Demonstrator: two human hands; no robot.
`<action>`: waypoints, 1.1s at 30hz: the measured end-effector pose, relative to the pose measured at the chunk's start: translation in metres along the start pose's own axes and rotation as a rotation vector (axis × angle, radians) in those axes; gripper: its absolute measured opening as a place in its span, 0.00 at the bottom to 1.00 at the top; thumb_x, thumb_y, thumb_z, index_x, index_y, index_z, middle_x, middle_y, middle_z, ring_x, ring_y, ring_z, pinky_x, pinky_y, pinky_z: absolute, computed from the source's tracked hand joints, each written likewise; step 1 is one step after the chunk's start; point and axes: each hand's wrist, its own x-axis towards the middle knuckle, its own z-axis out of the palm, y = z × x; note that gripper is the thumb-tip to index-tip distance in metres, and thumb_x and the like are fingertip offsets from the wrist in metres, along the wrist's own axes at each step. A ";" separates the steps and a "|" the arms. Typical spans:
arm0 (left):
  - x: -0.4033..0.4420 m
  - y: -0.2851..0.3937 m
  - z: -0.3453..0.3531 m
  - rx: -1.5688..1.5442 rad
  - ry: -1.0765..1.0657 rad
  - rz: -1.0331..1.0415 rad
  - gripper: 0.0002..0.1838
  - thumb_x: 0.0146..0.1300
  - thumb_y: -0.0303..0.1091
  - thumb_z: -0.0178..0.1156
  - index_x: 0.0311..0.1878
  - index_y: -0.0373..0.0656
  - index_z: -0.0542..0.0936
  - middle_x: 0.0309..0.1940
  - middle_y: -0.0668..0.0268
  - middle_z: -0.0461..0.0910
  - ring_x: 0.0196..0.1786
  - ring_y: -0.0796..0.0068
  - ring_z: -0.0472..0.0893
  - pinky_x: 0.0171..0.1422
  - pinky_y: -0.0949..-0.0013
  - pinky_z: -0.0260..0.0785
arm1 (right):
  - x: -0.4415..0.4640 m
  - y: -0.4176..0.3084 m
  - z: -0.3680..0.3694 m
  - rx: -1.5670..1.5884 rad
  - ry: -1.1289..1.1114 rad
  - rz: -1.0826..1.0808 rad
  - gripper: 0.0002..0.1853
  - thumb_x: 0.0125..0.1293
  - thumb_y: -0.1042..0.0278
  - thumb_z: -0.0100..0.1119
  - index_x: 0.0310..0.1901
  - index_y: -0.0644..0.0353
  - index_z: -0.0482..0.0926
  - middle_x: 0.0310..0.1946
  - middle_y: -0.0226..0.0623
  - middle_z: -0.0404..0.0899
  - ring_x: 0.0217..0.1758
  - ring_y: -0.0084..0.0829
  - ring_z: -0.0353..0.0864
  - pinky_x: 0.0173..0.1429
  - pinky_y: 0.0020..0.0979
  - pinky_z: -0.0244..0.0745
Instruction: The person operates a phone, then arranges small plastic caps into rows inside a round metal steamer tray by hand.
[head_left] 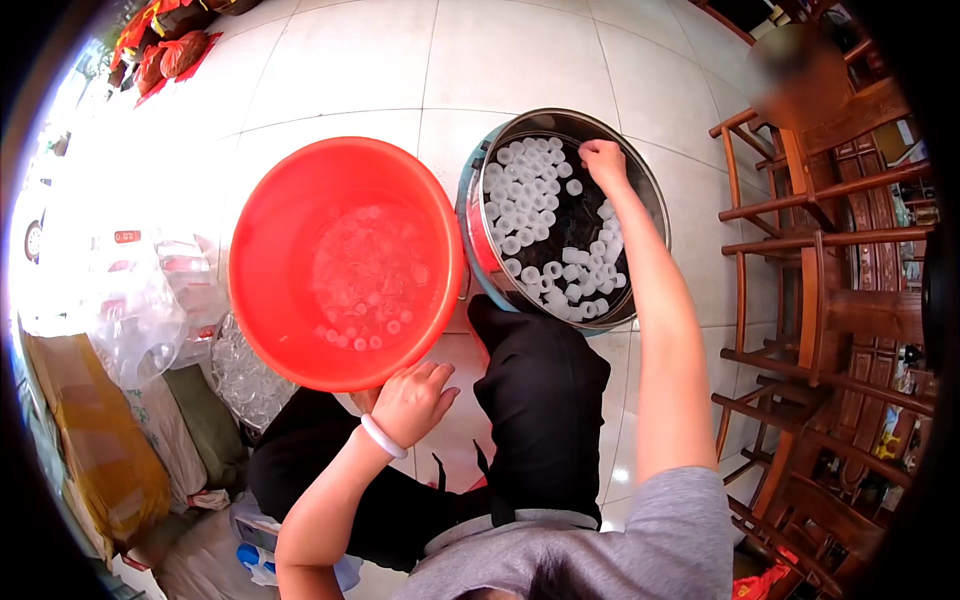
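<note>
My right hand (603, 166) reaches over the round metal-rimmed container (655, 205), near its far side. Its fingertips are pinched together; whatever is between them is hidden. Small white ring-like pieces with hollow middles (520, 195) lie on the container's dark bottom, crowded at the left and lower right. To the left, a big red plastic basin (260, 260) holds many similar pale, translucent pieces (365, 270), some grouped near its lower side. By the basin's near rim is my left hand (410, 402), fingers loosely bent and thumb apart, holding nothing visible. A white band circles that wrist.
Wooden chairs (800, 260) line the right side. At left are clear plastic bags (135, 310) and a tan wrapped package (95, 430). Red-wrapped items (180, 52) sit at the upper left. Light floor tiles (520, 60) extend beyond both containers.
</note>
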 end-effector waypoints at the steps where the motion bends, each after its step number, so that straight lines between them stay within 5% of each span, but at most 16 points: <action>1: 0.000 0.000 0.000 -0.002 0.007 0.006 0.12 0.53 0.33 0.60 0.39 0.39 0.73 0.27 0.58 0.74 0.33 0.57 0.76 0.38 0.61 0.69 | -0.005 0.001 -0.007 0.020 -0.072 0.073 0.09 0.55 0.66 0.56 0.33 0.60 0.82 0.22 0.34 0.80 0.25 0.25 0.81 0.30 0.27 0.75; 5: 0.001 0.003 0.000 -0.012 0.016 0.023 0.12 0.53 0.33 0.60 0.39 0.40 0.73 0.27 0.58 0.74 0.33 0.57 0.76 0.38 0.61 0.69 | -0.028 0.005 -0.017 0.092 -0.247 0.263 0.10 0.55 0.68 0.57 0.33 0.65 0.80 0.24 0.40 0.81 0.25 0.29 0.83 0.31 0.29 0.78; 10: 0.000 0.002 0.002 -0.001 -0.014 0.000 0.13 0.53 0.33 0.60 0.40 0.39 0.73 0.28 0.58 0.74 0.33 0.57 0.76 0.38 0.61 0.69 | -0.050 -0.007 -0.010 0.492 -0.294 0.159 0.08 0.58 0.75 0.51 0.34 0.69 0.78 0.27 0.41 0.81 0.27 0.29 0.83 0.29 0.28 0.78; 15: 0.001 0.003 0.000 -0.025 -0.025 -0.034 0.13 0.55 0.34 0.59 0.42 0.38 0.75 0.28 0.56 0.75 0.34 0.54 0.76 0.38 0.59 0.69 | -0.041 0.016 -0.031 0.173 -0.100 0.077 0.08 0.57 0.77 0.51 0.36 0.67 0.79 0.31 0.43 0.82 0.27 0.31 0.83 0.33 0.29 0.77; 17: 0.000 0.003 0.001 -0.038 -0.024 -0.032 0.13 0.55 0.34 0.59 0.42 0.38 0.75 0.28 0.56 0.75 0.34 0.54 0.76 0.38 0.59 0.69 | -0.040 0.030 -0.053 -0.290 -0.127 -0.142 0.11 0.51 0.71 0.59 0.37 0.62 0.80 0.32 0.43 0.82 0.36 0.36 0.82 0.43 0.33 0.75; 21: 0.000 0.004 0.001 -0.027 -0.025 -0.015 0.13 0.55 0.34 0.59 0.42 0.38 0.75 0.28 0.56 0.75 0.34 0.54 0.76 0.38 0.59 0.69 | -0.063 0.017 -0.067 -0.391 -0.375 -0.043 0.14 0.45 0.66 0.66 0.35 0.60 0.80 0.33 0.43 0.80 0.40 0.41 0.80 0.45 0.35 0.74; 22: 0.000 0.004 0.001 -0.027 -0.034 -0.026 0.13 0.55 0.34 0.59 0.42 0.38 0.75 0.28 0.56 0.75 0.34 0.54 0.76 0.39 0.59 0.69 | -0.072 0.023 -0.060 -0.460 -0.248 -0.218 0.14 0.45 0.65 0.66 0.35 0.61 0.80 0.35 0.45 0.79 0.40 0.42 0.79 0.46 0.36 0.73; 33: 0.000 0.005 0.002 -0.020 -0.022 -0.023 0.13 0.54 0.34 0.59 0.42 0.38 0.75 0.28 0.56 0.76 0.34 0.54 0.76 0.39 0.59 0.69 | -0.047 0.012 -0.001 0.107 0.153 -0.158 0.14 0.48 0.72 0.64 0.39 0.66 0.78 0.31 0.44 0.80 0.35 0.35 0.81 0.42 0.32 0.75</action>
